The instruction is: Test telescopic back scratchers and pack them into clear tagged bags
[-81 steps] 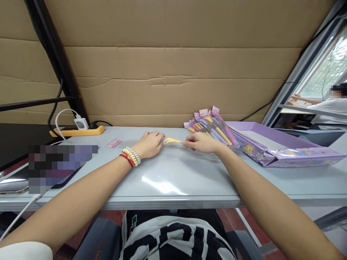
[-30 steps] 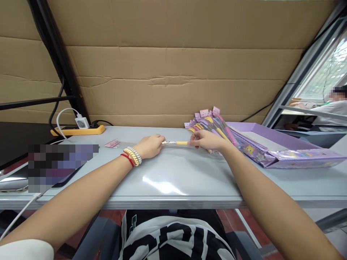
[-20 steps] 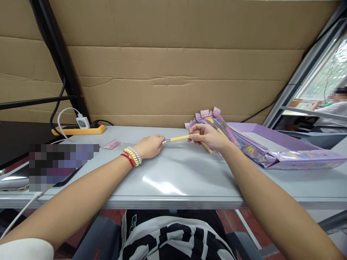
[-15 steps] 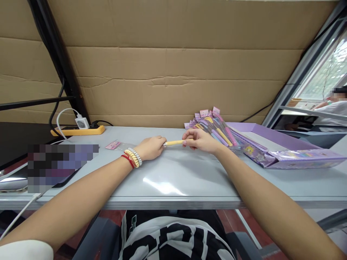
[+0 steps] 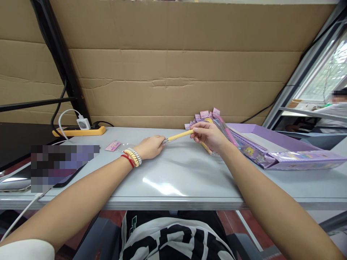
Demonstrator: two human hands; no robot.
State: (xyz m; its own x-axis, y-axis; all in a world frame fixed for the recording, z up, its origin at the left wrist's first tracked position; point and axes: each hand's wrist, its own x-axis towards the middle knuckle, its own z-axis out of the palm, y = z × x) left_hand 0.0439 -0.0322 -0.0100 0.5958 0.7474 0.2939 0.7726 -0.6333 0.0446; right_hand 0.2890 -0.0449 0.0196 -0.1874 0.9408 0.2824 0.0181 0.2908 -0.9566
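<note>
A slim yellow pen (image 5: 179, 136) slants between my two hands just above the table, its silver end at the left. The fingers of my right hand (image 5: 207, 135) pinch its raised right end. My left hand (image 5: 151, 146) is closed at the silver end and rests low over the table. From under that hand a clear plastic sleeve (image 5: 125, 146) with a pink label card (image 5: 113, 146) sticks out to the left. Behind my right hand lie several packaged pens (image 5: 227, 130) in pink, purple and yellow, with pink tags, partly hidden by the hand.
An opened purple box (image 5: 303, 153) stands on the right of the grey table (image 5: 162, 173). On the left lie a phone-like dark device (image 5: 67, 180), a yellow power strip (image 5: 94, 131) and white cables. Cardboard (image 5: 173, 72) walls the back; another person sits at far right.
My right hand has moved up and slightly right, and the pen with it. The pen is now more tilted, with more of its silver end showing. My left hand has stayed put.
</note>
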